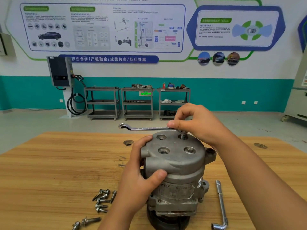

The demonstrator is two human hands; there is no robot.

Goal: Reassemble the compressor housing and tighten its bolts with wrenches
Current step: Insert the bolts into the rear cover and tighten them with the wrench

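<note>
The grey metal compressor housing (176, 165) stands upright on the wooden table (49, 171). My left hand (141, 176) grips its left side, thumb across the front. My right hand (197, 123) pinches the near end of a silver ring wrench (144, 128), whose ring sits on a bolt (182, 134) sticking up from the far right hole of the top cover. The wrench handle points left, level above the cover. Another bolt head (189, 150) sits flush in the near right hole. The two left holes (163, 151) show no bolts.
Several loose flanged bolts (101, 200) lie on the table left of the housing, with two more (86, 222) near the front edge. An L-shaped socket wrench (221, 206) lies to the right. Three metal carts (137, 102) stand against the far wall.
</note>
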